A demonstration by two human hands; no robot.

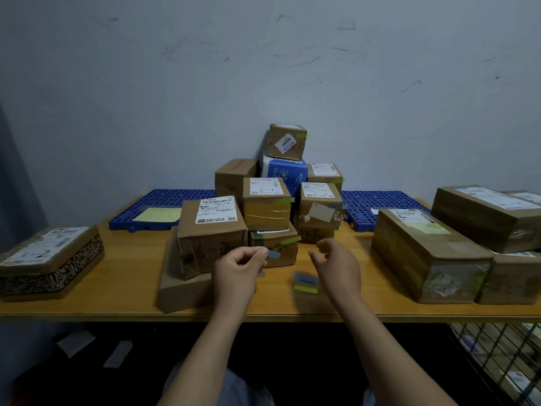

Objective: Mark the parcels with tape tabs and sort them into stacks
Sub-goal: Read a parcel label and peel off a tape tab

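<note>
Pinches a blue tape tab (273,254) in the left hand (238,269), clear of the table (292,312) — likely to spare the adhesive. Holds the right hand (336,265) loosely curled, empty, beside blurred spare strips (306,284) staged within reach. Faces a small carton (275,247), already green-tabbed, fronting the central parcel pile (265,206) — all sealed, contents hidden. Leaves long parcels (424,253) stacked at right, before a blue pallet mat (380,203)

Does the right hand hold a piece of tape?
No, the right hand is loosely curled and holds nothing; the left hand pinches the blue tape tab.
</note>
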